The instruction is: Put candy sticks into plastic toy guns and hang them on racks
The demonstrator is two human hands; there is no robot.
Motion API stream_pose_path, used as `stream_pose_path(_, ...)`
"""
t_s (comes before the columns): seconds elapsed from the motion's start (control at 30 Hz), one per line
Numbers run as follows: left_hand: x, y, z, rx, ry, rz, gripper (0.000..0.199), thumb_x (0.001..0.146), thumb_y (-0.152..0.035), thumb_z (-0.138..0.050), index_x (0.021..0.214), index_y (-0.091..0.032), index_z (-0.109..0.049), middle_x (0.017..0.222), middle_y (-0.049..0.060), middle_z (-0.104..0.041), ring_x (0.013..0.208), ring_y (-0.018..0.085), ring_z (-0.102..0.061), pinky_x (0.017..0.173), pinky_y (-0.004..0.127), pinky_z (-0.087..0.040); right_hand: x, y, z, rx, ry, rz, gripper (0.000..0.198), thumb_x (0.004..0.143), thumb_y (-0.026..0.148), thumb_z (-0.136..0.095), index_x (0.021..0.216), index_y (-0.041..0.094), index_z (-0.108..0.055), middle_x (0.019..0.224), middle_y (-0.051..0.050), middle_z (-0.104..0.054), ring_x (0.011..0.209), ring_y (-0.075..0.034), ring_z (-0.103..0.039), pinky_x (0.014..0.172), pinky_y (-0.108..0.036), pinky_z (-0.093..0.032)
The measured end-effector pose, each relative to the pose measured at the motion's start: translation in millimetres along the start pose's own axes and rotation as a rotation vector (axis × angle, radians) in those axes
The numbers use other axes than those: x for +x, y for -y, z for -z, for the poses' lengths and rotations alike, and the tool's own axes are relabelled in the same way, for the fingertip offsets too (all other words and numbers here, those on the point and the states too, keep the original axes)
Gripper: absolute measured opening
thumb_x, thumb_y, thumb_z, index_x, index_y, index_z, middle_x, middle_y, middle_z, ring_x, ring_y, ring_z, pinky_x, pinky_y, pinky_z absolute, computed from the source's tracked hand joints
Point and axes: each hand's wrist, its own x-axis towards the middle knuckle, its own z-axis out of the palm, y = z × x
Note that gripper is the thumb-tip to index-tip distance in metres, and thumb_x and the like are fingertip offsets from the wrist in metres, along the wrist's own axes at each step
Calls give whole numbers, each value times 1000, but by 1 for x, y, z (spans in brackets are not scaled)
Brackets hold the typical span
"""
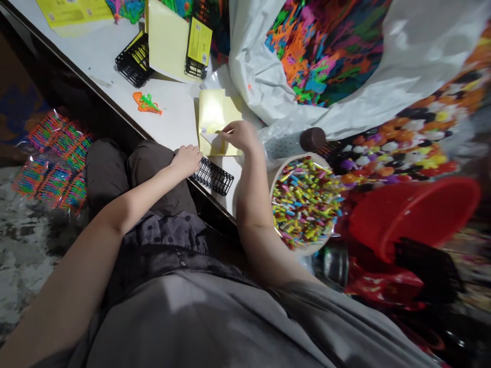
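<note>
My left hand rests at the table's front edge with its fingers closed over the left end of a small black plastic lattice basket. My right hand pinches the lifted edge of a pale label over a stack of yellow label sheets. The sheets lie just behind the basket. Farther left on the table are an orange and green plastic figure and a black basket. Another basket bearing a yellow label stands near a pale sheet.
A large white sack of colourful plastic figures stands at the back. On the right are a round tub of small wrapped pieces, a brown-capped container and a red basin. Bagged colourful pieces lie lower left.
</note>
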Motion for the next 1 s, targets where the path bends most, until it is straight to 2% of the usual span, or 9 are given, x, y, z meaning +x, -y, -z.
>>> stream_pose_path(0.13, 4, -1, -6, 35, -63, -35, 35, 90, -21, -41, 115, -6, -61, 120, 18, -56, 113, 32, -50, 92, 43, -40, 13, -4, 12, -54, 5, -17, 16, 78, 22, -64, 88, 12, -71, 90, -11, -69, 83, -21, -61, 79, -34, -46)
stream_pose_path(0.3, 12, -3, -16, 106, -80, -132, 44, 91, -21, -39, 129, -3, -54, 146, 16, -39, 138, 31, -29, 114, 44, -24, 28, 19, 31, -92, 59, -57, 19, 80, 18, -62, 95, 9, -70, 85, -11, -69, 74, -18, -61, 71, -29, -46)
stream_pose_path(0.47, 14, -3, -21, 104, -86, -95, 46, 92, -28, -41, 130, -4, -53, 137, 17, -48, 129, 31, -42, 118, 44, -16, 45, 44, 53, -202, 62, 42, 29, 78, 13, -58, 103, 0, -70, 98, -17, -68, 86, -16, -59, 76, -26, -40)
stream_pose_path(0.6, 14, -2, -23, 98, -119, -90, 43, 90, -28, -44, 125, -5, -57, 127, 17, -56, 123, 30, -48, 118, 45, -14, 62, 45, 79, -196, -162, -3, 32, 82, 13, -52, 105, -2, -69, 102, -19, -66, 95, -17, -59, 82, -27, -39)
stream_pose_path(0.7, 14, -1, -23, 72, -134, -82, 42, 89, -28, -47, 121, -5, -59, 122, 17, -59, 122, 29, -48, 118, 46, -11, 64, 41, 110, -191, -458, -102, 31, 83, 6, -48, 105, -3, -67, 108, -20, -64, 103, -22, -59, 89, -28, -39)
stream_pose_path(0.8, 14, 2, -18, -95, -219, -71, 40, 90, -28, -47, 122, -7, -58, 128, 15, -56, 128, 27, -43, 119, 47, -7, 42, 36, 129, -135, -748, -93, 32, 81, 2, -44, 106, -2, -64, 109, -20, -62, 103, -22, -59, 88, -29, -43)
stream_pose_path(0.9, 11, 8, -8, -508, -360, 7, 39, 95, -32, -39, 124, -11, -55, 130, 13, -55, 126, 22, -45, 116, 43, -20, -1, 38, 109, -122, -842, 74, 33, 79, 4, -44, 106, 1, -63, 110, -20, -61, 105, -23, -57, 92, -32, -44)
stream_pose_path(0.93, 10, 10, -5, -682, -386, 31, 41, 97, -33, -33, 125, -11, -53, 128, 13, -56, 124, 20, -48, 113, 40, -28, -17, 42, 92, -133, -805, 134, 32, 78, 6, -46, 106, 3, -63, 110, -19, -61, 107, -25, -56, 97, -36, -41)
stream_pose_path(1.0, 7, 15, 1, -1010, -393, 43, 45, 99, -31, -21, 125, -9, -50, 124, 15, -58, 118, 17, -53, 104, 33, -39, -48, 55, 51, -124, -597, 261, 32, 79, 12, -48, 108, 10, -63, 112, -14, -62, 108, -26, -55, 101, -42, -38)
